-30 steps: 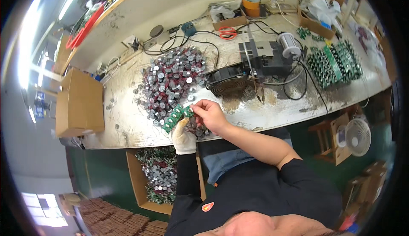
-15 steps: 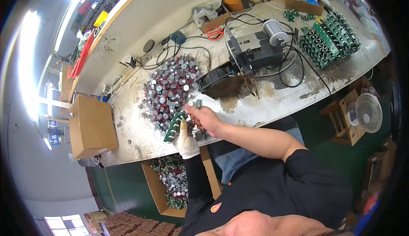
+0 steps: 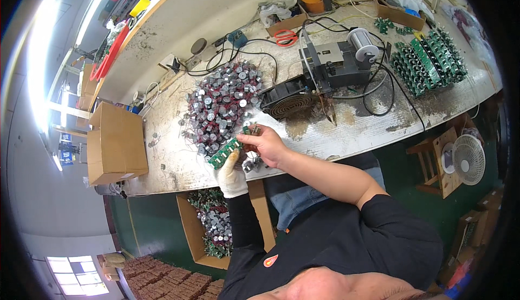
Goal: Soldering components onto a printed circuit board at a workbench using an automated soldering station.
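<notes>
My left hand [image 3: 232, 181], in a white glove with a dark sleeve, grips a narrow green circuit board strip [image 3: 223, 156] with a row of pale parts along it. The thumb lies over its near side. My bare right hand [image 3: 269, 147] is closed at the strip's upper right end, thumb and fingers pinching there; its fingertips hide part of that end. Just beyond the strip lies a heap of small silver round cans with red wires [image 3: 216, 102]. A few silver parts [image 3: 251, 162] show below my right hand, close to the table's front edge.
A soldering stand [image 3: 325, 69] with a solder wire spool [image 3: 363, 45] and black fan [image 3: 290, 102] stands right of the heap. Stacked green boards [image 3: 428, 64] lie far right. Cardboard boxes stand at left [image 3: 116, 145] and below the table [image 3: 187, 224]. Loose cables cross the back.
The board strip has turned from steep to a flatter slant, its face now more visible. My right hand has settled onto its upper end. The whole view has shifted slightly.
</notes>
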Demonstrator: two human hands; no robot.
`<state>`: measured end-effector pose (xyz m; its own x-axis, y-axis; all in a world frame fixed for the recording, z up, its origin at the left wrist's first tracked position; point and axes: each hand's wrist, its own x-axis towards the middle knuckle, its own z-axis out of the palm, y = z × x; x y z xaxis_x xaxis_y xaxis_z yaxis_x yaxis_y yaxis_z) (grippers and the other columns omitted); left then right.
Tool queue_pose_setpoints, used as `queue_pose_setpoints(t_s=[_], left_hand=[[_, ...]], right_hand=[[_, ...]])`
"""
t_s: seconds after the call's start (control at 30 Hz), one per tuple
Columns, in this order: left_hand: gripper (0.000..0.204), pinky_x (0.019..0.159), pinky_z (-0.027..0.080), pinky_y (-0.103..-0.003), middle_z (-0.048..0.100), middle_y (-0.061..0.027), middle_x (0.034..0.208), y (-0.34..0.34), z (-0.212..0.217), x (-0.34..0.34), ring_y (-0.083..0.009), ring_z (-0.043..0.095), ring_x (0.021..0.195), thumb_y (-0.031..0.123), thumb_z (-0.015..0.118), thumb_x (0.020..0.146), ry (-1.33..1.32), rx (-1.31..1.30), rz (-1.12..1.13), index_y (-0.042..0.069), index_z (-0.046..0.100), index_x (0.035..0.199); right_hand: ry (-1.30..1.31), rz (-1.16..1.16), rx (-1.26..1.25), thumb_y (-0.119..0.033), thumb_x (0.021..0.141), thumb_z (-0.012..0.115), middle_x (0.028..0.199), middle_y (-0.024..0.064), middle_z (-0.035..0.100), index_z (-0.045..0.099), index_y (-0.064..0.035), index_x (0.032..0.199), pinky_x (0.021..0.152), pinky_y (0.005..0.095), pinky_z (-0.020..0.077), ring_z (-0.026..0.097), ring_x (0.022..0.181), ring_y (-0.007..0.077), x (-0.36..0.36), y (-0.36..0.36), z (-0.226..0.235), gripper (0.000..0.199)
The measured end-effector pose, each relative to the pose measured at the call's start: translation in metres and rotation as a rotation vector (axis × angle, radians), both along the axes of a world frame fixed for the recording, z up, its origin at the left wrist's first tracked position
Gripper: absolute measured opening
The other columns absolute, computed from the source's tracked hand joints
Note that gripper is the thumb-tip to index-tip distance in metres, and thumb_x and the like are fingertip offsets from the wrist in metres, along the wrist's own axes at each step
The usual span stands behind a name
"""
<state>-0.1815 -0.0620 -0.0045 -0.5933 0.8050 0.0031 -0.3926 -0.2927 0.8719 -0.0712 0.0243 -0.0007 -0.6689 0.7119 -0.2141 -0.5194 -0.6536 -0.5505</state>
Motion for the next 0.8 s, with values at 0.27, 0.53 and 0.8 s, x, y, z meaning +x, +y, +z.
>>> queue_pose_setpoints(t_s=[0.27,0.53,0.8], left_hand=[[0.031,0.082,0.048,-0.03,0.064,-0.0091,0.107,0.004,0.007,-0.004,-0.0192,0.062,0.092,0.004,0.062,0.083,-0.386,-0.028,-0.307,0.0,0.058,0.114],[0.032,0.086,0.05,-0.035,0.064,-0.0125,0.106,0.001,0.001,0.002,-0.0237,0.062,0.097,0.001,0.061,0.081,0.07,-0.073,-0.038,-0.005,0.059,0.112],[0.041,0.085,0.05,-0.042,0.062,-0.0167,0.111,-0.012,0.007,-0.014,-0.0288,0.062,0.099,0.012,0.062,0.083,-0.008,-0.12,-0.176,-0.002,0.054,0.12]], right_hand=[[-0.005,-0.058,-0.142,-0.009,0.087,0.065,0.087,0.0061,0.065,0.061,-0.004,0.089,0.066,0.028,0.0511,0.062,0.075,0.0151,-0.015,0.001,-0.019,0.007],[0.07,-0.111,-0.004,-0.002,0.084,0.067,0.088,0.0041,0.066,0.06,-0.0048,0.101,0.068,0.0269,0.0519,0.063,0.077,0.0115,-0.008,-0.008,-0.001,0.019],[-0.088,-0.218,0.167,-0.001,0.084,0.066,0.083,0.0035,0.062,0.057,-0.0039,0.093,0.058,0.0255,0.049,0.059,0.067,0.0109,-0.009,-0.008,0.001,0.013]])
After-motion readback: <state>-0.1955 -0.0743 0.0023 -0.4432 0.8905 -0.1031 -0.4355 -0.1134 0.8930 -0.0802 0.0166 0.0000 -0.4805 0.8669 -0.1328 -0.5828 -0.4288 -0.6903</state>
